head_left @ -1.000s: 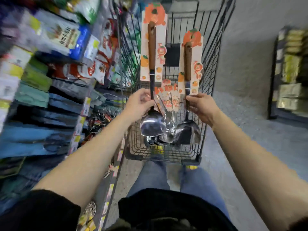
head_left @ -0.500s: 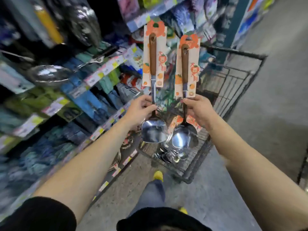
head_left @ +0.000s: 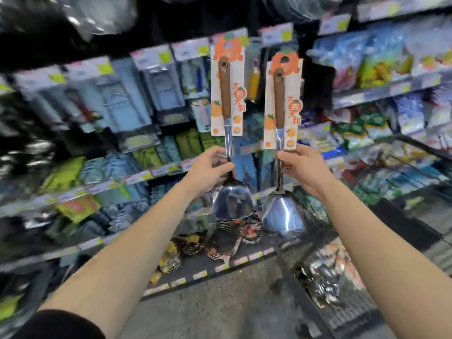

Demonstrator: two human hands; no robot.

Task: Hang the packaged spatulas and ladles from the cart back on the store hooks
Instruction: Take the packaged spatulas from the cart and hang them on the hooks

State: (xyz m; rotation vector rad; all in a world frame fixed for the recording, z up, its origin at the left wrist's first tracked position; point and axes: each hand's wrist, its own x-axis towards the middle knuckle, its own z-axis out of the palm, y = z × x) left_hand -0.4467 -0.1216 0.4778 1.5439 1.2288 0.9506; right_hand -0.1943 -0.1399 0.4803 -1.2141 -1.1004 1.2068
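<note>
My left hand (head_left: 210, 171) grips the metal neck of a packaged spatula (head_left: 226, 123), held upright with its brown handle on an orange-printed card and its steel blade hanging below my fingers. My right hand (head_left: 302, 167) grips the neck of a second packaged spatula (head_left: 281, 118) the same way, a little lower and to the right. Both cards stand in front of the blurred store shelves (head_left: 151, 174). The black wire cart (head_left: 347, 285) is at the lower right, with more shiny utensils lying in it. The hooks themselves are too blurred to make out.
Shelves of packaged kitchen goods with price tags fill the view from left to right. Wire racks and round metal items (head_left: 220, 243) sit on the lowest shelf. Grey concrete floor (head_left: 220, 311) lies between me and the shelf base.
I have turned from the cart toward the shelves and raised both spatulas. The cart has slid from the centre of view to the lower right. Both grips are unchanged.
</note>
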